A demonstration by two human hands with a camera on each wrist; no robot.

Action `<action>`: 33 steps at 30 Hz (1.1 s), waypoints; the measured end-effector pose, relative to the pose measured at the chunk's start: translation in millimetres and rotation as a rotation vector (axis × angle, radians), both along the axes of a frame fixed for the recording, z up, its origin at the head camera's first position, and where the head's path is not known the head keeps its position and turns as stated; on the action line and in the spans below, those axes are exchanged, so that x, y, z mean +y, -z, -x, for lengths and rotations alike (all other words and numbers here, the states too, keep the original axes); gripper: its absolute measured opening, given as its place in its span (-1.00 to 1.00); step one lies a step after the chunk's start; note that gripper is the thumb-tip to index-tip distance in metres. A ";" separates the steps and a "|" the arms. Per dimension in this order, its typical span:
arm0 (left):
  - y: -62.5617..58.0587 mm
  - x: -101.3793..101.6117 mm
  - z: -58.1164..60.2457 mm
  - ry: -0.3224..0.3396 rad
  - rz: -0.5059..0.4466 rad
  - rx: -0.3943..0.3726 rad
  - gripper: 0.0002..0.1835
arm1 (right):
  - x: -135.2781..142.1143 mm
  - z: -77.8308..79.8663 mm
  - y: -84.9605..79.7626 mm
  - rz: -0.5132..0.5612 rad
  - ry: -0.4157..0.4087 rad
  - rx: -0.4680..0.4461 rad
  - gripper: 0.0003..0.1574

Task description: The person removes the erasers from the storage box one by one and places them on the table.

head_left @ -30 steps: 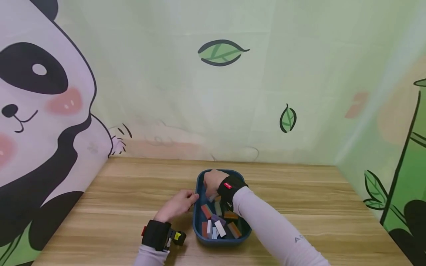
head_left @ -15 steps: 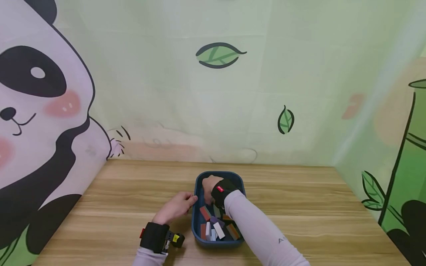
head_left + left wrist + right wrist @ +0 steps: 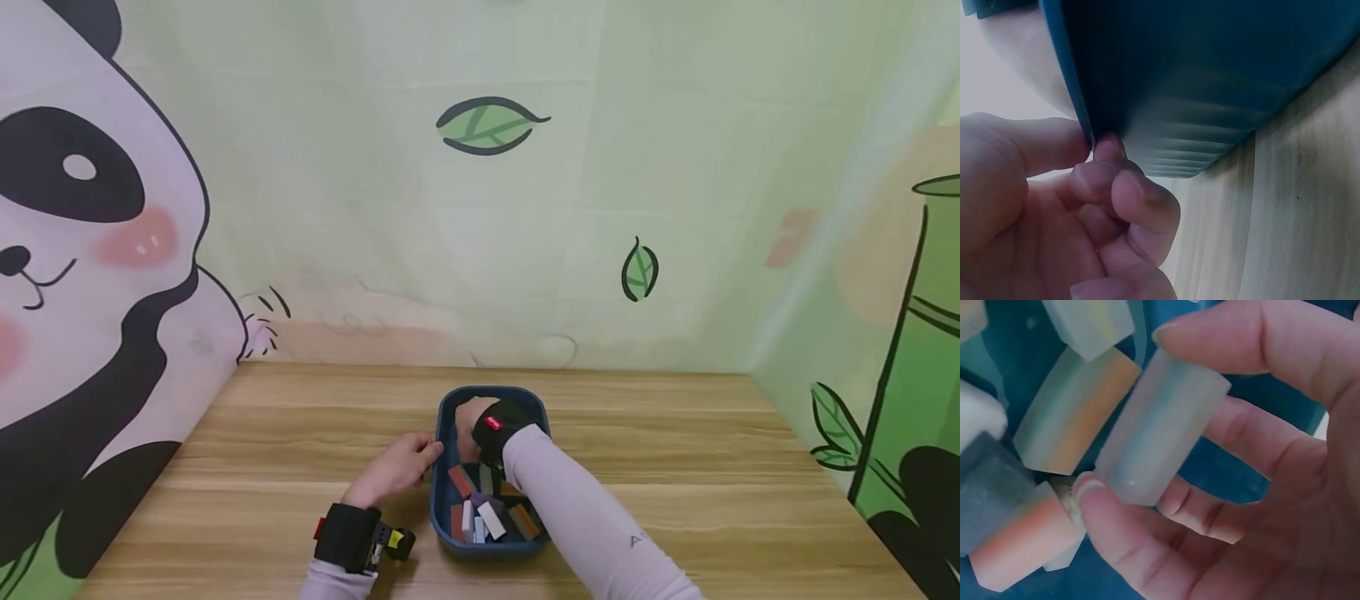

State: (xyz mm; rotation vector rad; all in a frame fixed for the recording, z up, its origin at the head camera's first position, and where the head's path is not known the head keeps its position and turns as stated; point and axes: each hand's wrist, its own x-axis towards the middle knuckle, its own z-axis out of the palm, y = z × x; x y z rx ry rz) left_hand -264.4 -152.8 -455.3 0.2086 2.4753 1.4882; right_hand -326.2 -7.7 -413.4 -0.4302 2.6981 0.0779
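A dark blue plastic bin (image 3: 491,550) with rounded corners stands on the table, holding several small rectangular blocks. My left hand (image 3: 397,467) is at the bin's left side. In the left wrist view, its thumb and a finger pinch the rim (image 3: 1074,81), while the other fingers curl beneath. Down in the far part of the bin is my right hand (image 3: 472,423). The right wrist view shows it pinching a pale block (image 3: 1163,425) with a faint blue-green stripe. An orange-and-green striped block (image 3: 1079,412) lies beside that one. The head view hides the right fingertips.
In the bin's near half lie a white block (image 3: 492,521), a reddish-brown block (image 3: 461,482) and several others, loosely piled. A wooden table (image 3: 645,450) surrounds the bin. Behind it hangs a printed cloth backdrop (image 3: 360,200).
My right hand has gone slightly left and lower into the bin, its forearm swinging left. The left hand keeps its hold on the rim. The whole head view has shifted slightly.
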 end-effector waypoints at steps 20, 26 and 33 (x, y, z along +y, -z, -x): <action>-3.9 0.4 -0.7 -0.017 0.000 0.015 -0.69 | 51.1 24.9 -56.2 0.125 -0.094 0.082 -0.85; -6.1 2.4 -0.7 -0.015 -0.005 0.014 -0.69 | 100.1 54.3 -61.2 0.080 -0.018 0.201 -0.80; -4.6 5.5 -1.5 -0.010 0.008 0.003 -0.69 | 179.1 73.9 -45.7 0.108 0.159 0.207 -0.84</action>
